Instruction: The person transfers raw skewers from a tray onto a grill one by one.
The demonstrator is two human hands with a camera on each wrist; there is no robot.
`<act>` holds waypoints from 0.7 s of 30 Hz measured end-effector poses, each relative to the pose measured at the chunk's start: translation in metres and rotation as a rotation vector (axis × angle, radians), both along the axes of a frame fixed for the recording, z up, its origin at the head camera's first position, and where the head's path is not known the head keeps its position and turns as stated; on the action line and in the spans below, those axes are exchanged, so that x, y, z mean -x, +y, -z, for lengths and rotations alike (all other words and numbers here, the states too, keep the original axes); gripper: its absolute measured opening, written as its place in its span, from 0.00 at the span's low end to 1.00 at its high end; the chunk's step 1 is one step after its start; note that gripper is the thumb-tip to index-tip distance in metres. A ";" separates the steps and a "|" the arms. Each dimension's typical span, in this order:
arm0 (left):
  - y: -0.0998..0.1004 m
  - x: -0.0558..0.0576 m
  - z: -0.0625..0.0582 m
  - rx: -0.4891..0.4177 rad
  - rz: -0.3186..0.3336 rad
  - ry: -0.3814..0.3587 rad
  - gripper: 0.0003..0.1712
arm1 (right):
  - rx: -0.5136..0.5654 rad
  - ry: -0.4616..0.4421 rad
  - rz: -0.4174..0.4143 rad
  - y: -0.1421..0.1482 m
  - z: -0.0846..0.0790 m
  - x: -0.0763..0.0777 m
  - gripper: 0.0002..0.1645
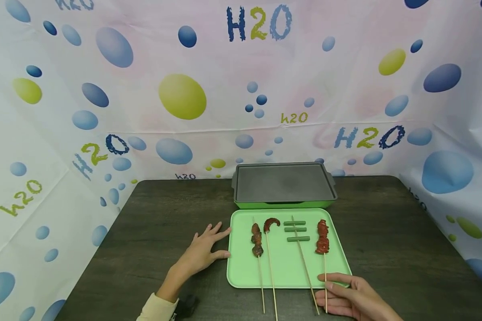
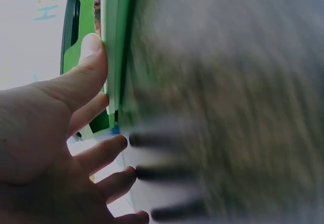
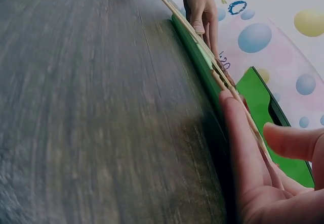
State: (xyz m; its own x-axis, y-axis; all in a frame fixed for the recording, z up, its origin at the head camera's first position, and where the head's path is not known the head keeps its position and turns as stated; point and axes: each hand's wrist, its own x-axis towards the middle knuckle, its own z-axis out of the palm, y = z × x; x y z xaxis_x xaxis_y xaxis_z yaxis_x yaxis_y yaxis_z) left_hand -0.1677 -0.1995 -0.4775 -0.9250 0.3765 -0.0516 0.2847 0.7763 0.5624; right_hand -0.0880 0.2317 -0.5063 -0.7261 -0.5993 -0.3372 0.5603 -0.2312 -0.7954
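A light green tray [image 1: 281, 278] lies on the table with skewers whose sticks overhang its front edge. From left to right are a brown meat skewer [image 1: 257, 240], a curled reddish-brown skewer [image 1: 271, 223], a skewer of green bean pieces [image 1: 297, 230] and a red meat skewer [image 1: 322, 236]. My left hand [image 1: 202, 249] is spread at the tray's left edge, thumb and a fingertip right at the rim. At the front right corner, my right hand [image 1: 353, 296] is around the red meat skewer's stick; in the right wrist view its thumb [image 3: 288, 140] stands apart from the fingers.
Behind the tray stands a rectangular grill pan [image 1: 283, 183] with a dark top and green base. The dark wooden table [image 1: 172, 205] extends to both sides. A white printed sheet [image 1: 225, 89] with bubbles hangs at the back and sides.
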 end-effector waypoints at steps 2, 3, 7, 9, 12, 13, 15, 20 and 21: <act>0.003 0.001 -0.001 0.005 -0.003 0.001 0.43 | -0.012 0.010 0.011 0.000 0.000 0.000 0.20; 0.005 0.001 -0.002 0.002 -0.004 0.002 0.43 | -0.020 0.012 0.018 0.001 -0.001 0.000 0.20; 0.009 0.001 -0.003 -0.002 -0.002 -0.003 0.43 | -0.042 0.025 0.031 0.004 -0.002 -0.001 0.19; 0.011 0.001 -0.003 -0.001 -0.001 -0.003 0.43 | -0.037 0.024 0.028 0.006 -0.002 -0.002 0.18; 0.011 0.001 -0.003 0.005 -0.001 -0.004 0.43 | -0.030 0.032 0.020 0.008 -0.003 -0.004 0.18; 0.010 0.001 -0.003 0.007 -0.001 -0.005 0.43 | -0.030 0.032 0.020 0.008 -0.003 -0.004 0.18; 0.009 0.002 -0.002 0.010 0.001 -0.005 0.43 | -0.027 0.045 0.020 0.008 -0.005 -0.005 0.18; 0.003 0.006 -0.001 -0.010 0.018 -0.013 0.44 | -0.014 0.070 0.013 0.008 -0.012 -0.003 0.19; 0.002 0.007 -0.001 -0.014 0.020 -0.015 0.44 | -0.014 0.075 0.013 0.008 -0.014 -0.003 0.19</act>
State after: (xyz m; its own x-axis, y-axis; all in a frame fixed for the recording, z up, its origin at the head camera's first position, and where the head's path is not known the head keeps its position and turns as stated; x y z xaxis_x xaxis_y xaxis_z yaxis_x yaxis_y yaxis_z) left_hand -0.1744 -0.1971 -0.4765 -0.9163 0.3960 -0.0596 0.2918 0.7623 0.5777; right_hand -0.0848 0.2398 -0.4926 -0.7576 -0.5850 -0.2895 0.4956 -0.2270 -0.8384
